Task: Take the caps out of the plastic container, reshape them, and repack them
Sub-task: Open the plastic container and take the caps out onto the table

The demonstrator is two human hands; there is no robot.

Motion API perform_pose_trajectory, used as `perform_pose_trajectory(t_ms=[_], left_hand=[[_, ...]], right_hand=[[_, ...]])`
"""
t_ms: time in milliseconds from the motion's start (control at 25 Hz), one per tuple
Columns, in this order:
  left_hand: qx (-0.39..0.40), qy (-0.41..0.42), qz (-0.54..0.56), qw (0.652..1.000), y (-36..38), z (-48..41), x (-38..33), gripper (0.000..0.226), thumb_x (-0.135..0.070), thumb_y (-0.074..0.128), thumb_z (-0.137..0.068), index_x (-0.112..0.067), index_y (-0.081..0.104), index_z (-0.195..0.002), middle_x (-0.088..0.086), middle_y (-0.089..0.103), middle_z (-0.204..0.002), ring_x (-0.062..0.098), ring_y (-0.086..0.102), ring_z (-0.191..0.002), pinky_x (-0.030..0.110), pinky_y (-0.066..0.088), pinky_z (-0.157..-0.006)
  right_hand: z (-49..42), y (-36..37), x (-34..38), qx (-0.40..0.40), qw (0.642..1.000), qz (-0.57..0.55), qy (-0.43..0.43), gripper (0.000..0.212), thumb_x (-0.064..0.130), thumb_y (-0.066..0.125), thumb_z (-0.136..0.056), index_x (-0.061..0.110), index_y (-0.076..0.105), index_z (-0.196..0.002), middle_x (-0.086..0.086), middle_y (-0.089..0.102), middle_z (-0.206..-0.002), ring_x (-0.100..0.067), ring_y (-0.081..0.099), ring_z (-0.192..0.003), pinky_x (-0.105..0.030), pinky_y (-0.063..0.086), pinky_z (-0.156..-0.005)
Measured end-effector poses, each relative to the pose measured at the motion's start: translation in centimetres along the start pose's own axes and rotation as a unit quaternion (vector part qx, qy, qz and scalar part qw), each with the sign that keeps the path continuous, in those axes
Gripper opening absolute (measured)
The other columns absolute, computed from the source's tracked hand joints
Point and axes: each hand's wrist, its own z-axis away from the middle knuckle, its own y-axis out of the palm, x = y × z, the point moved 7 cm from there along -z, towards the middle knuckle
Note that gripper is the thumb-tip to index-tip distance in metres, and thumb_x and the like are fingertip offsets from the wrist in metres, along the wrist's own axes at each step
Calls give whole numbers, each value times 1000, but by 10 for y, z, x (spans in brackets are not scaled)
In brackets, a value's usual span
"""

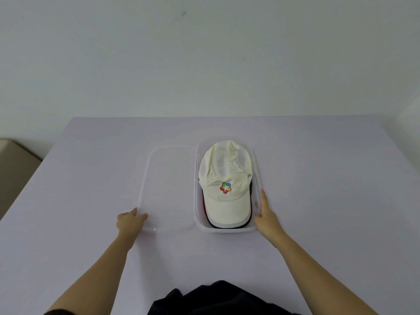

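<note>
Caps (223,201) of soft cloth like these look feather-light and floppy in the crown, so I'd expect the crown to crumple under a squeeze. The stiffer brim at the near end looks like the best place to pinch and lift.

They lie stacked in the plastic container (223,230), right of centre on the lilac table (318,167), brims pointing near. The white cap (225,164) on top has a creased, sunken mesh crown and a small multicoloured logo (225,188) on the front. Dark and red edges peek out beneath it, though I can't tell how many caps are under there.

The clear lid (168,178) lies flat just left of the container. The left hand (129,221) has its fingers curled over the lid's near left corner, holding it. The right hand (267,214) rests against the container's right wall, fingers straight along it and gripping nothing.
</note>
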Motion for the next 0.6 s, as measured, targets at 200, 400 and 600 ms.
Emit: perform_pose_trajectory(t_ms=[200,400,600], left_hand=[[-72,136,-188,970,16,31,-53,57,-25,51,-94,-10,33,-145,20,19,-152,39,18,-137,48,27,-110],[38,293,-68,953,92,83,-133,59,-27,40,-100,-3,17,-149,15,24,-155,28,24,-143,36,19,-115],[104,255,-43,960,133,101,-132,62,-30,34,-101,-12,3,-151,18,39,-146,34,42,-130,38,35,-102]], right_hand=[[2,-7,26,-56,971,206,-108,85,-1,47,-87,16,-8,-149,-16,2,-159,-32,20,-143,-35,23,-115],[-1,26,74,78,843,444,-295,92,18,65,-77,24,9,-150,-2,-13,-159,-23,-12,-146,-41,7,-117],[-22,44,68,149,805,537,-202,122,34,79,-69,27,-12,-148,-5,-30,-154,-34,-21,-143,-52,26,-113]])
